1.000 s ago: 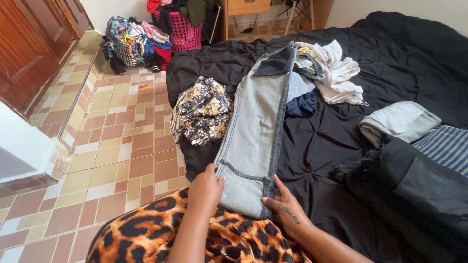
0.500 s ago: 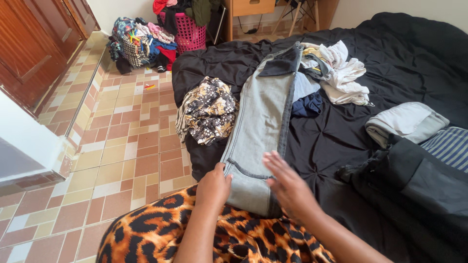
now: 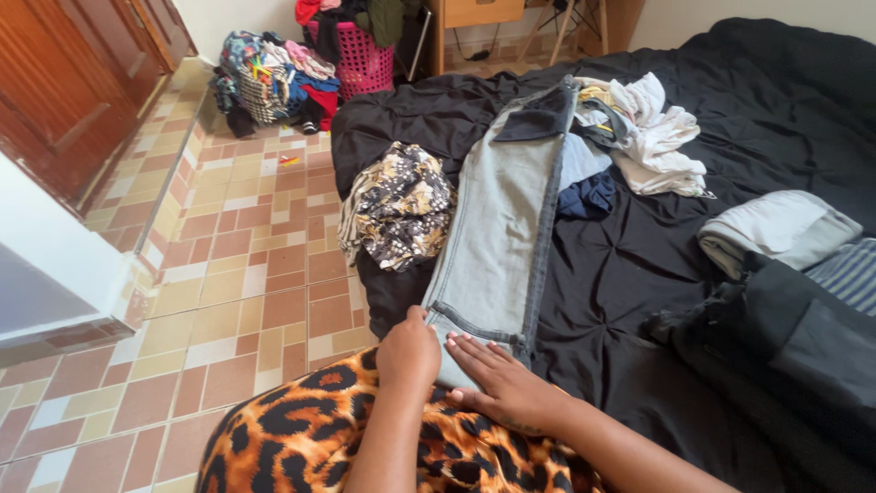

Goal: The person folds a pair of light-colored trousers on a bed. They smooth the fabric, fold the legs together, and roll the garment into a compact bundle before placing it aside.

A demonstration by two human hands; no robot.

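While a second ago the right hand rested at the right edge of the folded light-blue jeans, it now lies flat across their near end, fingers spread and gripping nothing — a smoothing press. The left hand stays curled over the hem's left corner, low in the frame's centre; how firmly it pinches the cloth cannot be seen. The jeans run lengthwise up the black bedcover toward the upper middle, beside a patterned garment — straightened, the fold apparently not yet begun.

Pale grey-blue jeans on black bedspread; pink laundry basket; orange leopard-print skirt.
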